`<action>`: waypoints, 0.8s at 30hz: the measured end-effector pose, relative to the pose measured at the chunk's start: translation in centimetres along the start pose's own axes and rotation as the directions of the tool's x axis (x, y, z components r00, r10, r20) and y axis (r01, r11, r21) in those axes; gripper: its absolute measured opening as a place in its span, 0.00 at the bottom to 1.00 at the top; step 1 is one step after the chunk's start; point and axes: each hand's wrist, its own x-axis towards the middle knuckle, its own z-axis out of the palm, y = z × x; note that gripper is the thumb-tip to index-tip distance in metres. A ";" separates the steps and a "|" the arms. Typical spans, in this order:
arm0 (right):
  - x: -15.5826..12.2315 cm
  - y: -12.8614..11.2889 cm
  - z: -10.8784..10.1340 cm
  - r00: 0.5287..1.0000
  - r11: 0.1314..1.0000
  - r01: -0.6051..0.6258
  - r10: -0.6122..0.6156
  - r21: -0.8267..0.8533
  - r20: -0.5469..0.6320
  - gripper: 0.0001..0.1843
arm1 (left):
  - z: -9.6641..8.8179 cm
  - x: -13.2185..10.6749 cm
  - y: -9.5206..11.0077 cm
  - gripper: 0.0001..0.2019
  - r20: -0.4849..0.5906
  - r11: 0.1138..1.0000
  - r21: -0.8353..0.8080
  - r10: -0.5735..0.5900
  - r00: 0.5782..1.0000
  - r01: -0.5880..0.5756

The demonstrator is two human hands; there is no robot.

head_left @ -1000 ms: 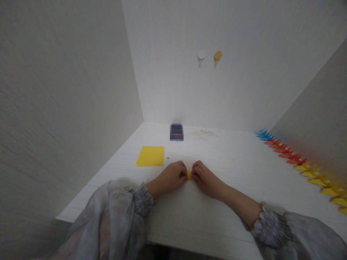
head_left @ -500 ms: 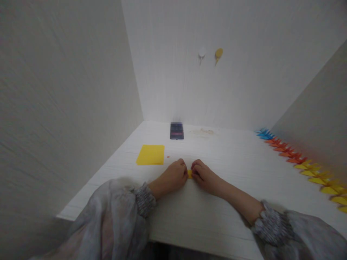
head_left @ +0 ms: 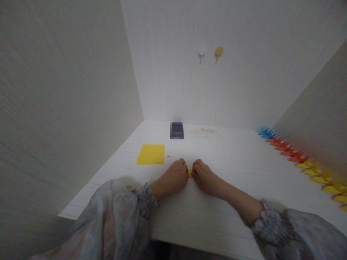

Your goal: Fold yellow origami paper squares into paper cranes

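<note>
A small piece of folded yellow paper lies low over the white table, mostly covered by my fingers. My left hand has its fingers curled and closed on the paper's left side; a ring shows on one finger. From the right, my right hand pinches the other side, its fingers bent inward. Only a narrow yellow strip shows between the two hands, so the paper's full shape is hidden. Just beyond my left hand is a stack of square yellow paper.
A dark pixelated device stands near the back wall. Along the right side runs a row of folded paper cranes in blue, orange-red and yellow. A tiny red scrap lies beside the yellow stack. Two hooks hang on the wall.
My right hand's fingers have curled in a little tighter on the yellow paper. Otherwise both hands stay almost in place, and the view shifts very slightly.
</note>
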 end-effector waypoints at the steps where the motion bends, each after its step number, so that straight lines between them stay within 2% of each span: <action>1: 0.0 0.0 0.1 1.000 1.000 0.002 -0.002 -0.005 -0.003 0.06 | 0.0 0.0 0.0 0.09 -0.005 1.000 0.001 -0.001 1.000 0.001; 5: 0.1 0.2 0.4 1.000 1.000 0.014 -0.015 -0.026 -0.019 0.06 | 0.0 -0.1 0.0 0.09 -0.010 1.000 -0.018 -0.021 1.000 0.020; 9: 0.1 0.4 0.6 1.000 1.000 0.001 -0.002 -0.029 -0.030 0.05 | 0.0 -0.2 -0.3 0.05 -0.021 0.993 -0.111 -0.044 0.999 0.041; 15: 0.2 0.4 0.4 0.999 0.999 -0.033 0.034 0.027 -0.033 0.05 | -0.2 -0.1 -0.5 0.06 0.012 0.963 -0.236 -0.130 0.991 0.129; 21: 0.2 0.3 0.1 0.999 0.994 -0.034 0.037 0.102 -0.031 0.06 | 0.2 0.5 -0.6 0.07 -0.013 0.953 -0.270 -0.145 0.989 0.136; 24: 0.2 0.8 0.2 0.999 0.985 0.005 0.003 0.175 -0.043 0.07 | 0.3 0.7 -0.6 0.07 0.005 0.947 -0.281 -0.158 0.987 0.153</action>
